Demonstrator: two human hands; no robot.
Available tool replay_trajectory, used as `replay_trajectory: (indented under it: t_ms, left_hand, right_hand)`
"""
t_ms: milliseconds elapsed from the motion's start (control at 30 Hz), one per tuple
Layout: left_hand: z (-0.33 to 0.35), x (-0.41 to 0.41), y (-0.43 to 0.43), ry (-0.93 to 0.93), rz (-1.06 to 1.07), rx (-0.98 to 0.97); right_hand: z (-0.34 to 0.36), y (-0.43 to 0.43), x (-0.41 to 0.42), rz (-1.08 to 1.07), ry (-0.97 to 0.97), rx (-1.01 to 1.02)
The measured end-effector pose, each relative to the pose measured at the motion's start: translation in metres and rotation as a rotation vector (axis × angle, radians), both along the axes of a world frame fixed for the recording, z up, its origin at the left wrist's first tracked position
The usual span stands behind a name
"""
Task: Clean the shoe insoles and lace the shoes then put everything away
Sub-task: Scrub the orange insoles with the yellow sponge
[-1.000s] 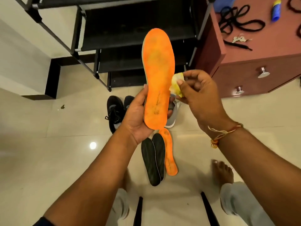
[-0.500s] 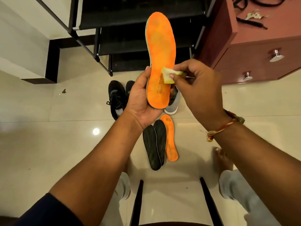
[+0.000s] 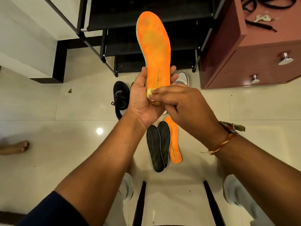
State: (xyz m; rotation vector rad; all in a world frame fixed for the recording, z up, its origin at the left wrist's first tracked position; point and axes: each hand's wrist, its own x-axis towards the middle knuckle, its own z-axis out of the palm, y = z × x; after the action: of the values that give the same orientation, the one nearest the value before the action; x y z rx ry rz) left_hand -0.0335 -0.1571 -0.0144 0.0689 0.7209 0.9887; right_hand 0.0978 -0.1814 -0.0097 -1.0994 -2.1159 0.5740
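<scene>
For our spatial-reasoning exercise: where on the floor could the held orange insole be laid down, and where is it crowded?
Bare tile lies left of the black shoe, toward the white step, and right of the floor's orange insole, below the red cabinet. It is crowded around the two dark insoles and the shoes by the rack.

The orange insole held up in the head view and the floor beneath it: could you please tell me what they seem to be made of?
Orange insole: probably foam with a matte fabric top, given its fuzzy, mottled surface and pale edge. Cream floor: likely glossy polished tile, given the lamp reflection and grout lines.
</scene>
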Motion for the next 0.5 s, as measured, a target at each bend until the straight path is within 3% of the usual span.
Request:
replay_trajectory:
  t_ms: [167, 267, 500]
  left_hand:
    - [-0.001, 0.008, -0.005, -0.059, -0.065, 0.001]
    - [-0.001, 0.011, -0.005, -0.08, -0.096, 0.012]
    - [0.001, 0.001, 0.002, -0.052, -0.032, 0.005]
  right_hand:
    - [-0.009, 0.018, 0.021, -0.13, -0.111, -0.02]
    - [-0.005, 0.015, 0.018, -0.16, -0.056, -0.044]
    - [0.008, 0.007, -0.003, 0.061, 0.022, 0.057]
